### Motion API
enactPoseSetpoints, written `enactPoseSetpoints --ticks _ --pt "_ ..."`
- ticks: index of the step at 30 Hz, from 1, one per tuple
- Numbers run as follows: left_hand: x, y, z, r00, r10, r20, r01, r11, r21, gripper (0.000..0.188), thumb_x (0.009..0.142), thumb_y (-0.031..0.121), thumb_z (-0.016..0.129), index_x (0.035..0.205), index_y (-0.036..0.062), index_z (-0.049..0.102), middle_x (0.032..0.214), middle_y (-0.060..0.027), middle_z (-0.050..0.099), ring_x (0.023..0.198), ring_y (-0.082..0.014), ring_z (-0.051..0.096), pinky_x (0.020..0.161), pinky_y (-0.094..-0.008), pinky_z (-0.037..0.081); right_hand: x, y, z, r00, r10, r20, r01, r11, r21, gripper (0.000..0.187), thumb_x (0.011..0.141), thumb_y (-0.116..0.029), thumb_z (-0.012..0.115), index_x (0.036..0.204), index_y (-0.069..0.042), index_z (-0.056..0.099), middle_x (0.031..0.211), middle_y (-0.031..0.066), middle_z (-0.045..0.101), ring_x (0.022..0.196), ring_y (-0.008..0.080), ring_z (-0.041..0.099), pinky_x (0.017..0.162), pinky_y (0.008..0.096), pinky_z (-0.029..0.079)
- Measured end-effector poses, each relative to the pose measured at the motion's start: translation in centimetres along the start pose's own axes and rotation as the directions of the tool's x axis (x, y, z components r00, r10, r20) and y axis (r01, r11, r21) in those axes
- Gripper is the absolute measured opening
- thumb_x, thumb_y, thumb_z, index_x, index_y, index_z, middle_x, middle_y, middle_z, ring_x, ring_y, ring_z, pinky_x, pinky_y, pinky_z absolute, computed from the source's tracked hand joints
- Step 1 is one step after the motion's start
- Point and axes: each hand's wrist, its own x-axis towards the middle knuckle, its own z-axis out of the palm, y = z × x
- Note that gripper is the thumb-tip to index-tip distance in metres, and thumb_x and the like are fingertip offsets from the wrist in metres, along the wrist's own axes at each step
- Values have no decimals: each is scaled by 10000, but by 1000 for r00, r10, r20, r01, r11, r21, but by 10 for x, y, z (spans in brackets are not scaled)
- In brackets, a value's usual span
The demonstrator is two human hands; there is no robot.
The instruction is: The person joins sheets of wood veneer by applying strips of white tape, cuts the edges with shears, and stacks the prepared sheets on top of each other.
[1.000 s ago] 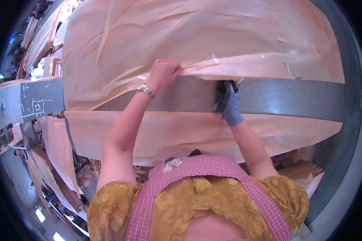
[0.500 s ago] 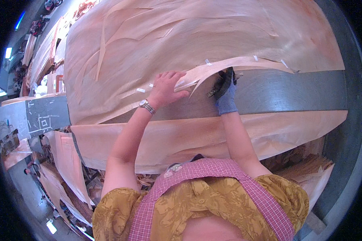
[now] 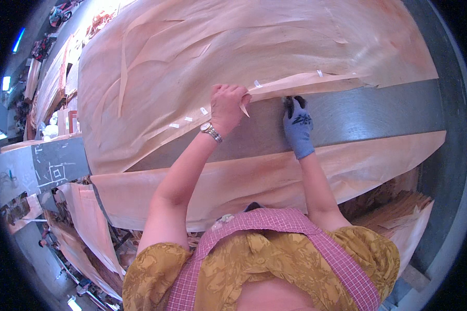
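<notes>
A large thin sheet of wood veneer (image 3: 181, 72) covers the far part of the grey metal table, its near edge curved and ragged. Small white tape pieces (image 3: 204, 111) dot that edge. My bare left hand (image 3: 228, 108), a wristwatch at the wrist, is closed at the edge, and a pointed veneer flap (image 3: 245, 109) hangs from its fingers. Just below the edge, to the right, my right hand (image 3: 298, 122) wears a blue glove with black fingers. Its fingers are curled in; what they hold, if anything, I cannot make out.
A narrower veneer strip (image 3: 254, 181) lies along the table's near side, apart from the large sheet. Bare grey tabletop (image 3: 368, 111) shows between them. More veneer (image 3: 88, 212) is stacked at the lower left, and a brown stack (image 3: 399, 217) stands at the lower right.
My left hand has moved right and closed on the veneer edge. My right hand has drawn back from under the edge, turned and curled its fingers. The raised edge now lies flatter.
</notes>
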Motion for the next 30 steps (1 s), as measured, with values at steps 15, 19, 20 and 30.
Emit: enactPoseSetpoints --ticks 15,19,20,30 --pt "-2 -1 0 995 0 -97 -7 998 -68 136 848 238 678 809 116 631 791 -64 636 832 -249 625 836 -400 400 52 34 -9 935 -291 202 343 888 -306 274 944 -158 484 1206 -119 556 1233 165 554 1039 330 621 769 474 556" --pt "-1 4 -4 1000 -4 -20 4 1000 -21 129 855 238 670 835 113 645 820 -74 649 847 -248 628 835 -399 400 49 46 -14 905 -336 261 416 825 -383 237 929 -121 485 1148 -108 573 1138 160 588 1004 338 623 763 457 553" --pt "-1 4 -3 1000 -1 -19 1 1000 -22 130 856 240 669 837 113 648 823 -77 652 849 -248 629 833 -400 398 47 49 -20 896 -331 296 429 817 -385 239 920 -116 493 1143 -110 576 1139 163 590 1007 343 622 772 461 549" --pt "-65 1 -8 994 54 98 -48 997 -68 705 717 354 792 1339 145 534 1263 -106 573 1194 -278 513 1040 -472 329 -68 117 -200 988 -109 105 148 850 -506 158 934 -79 487 1053 -60 589 992 198 618 954 365 626 775 455 522"
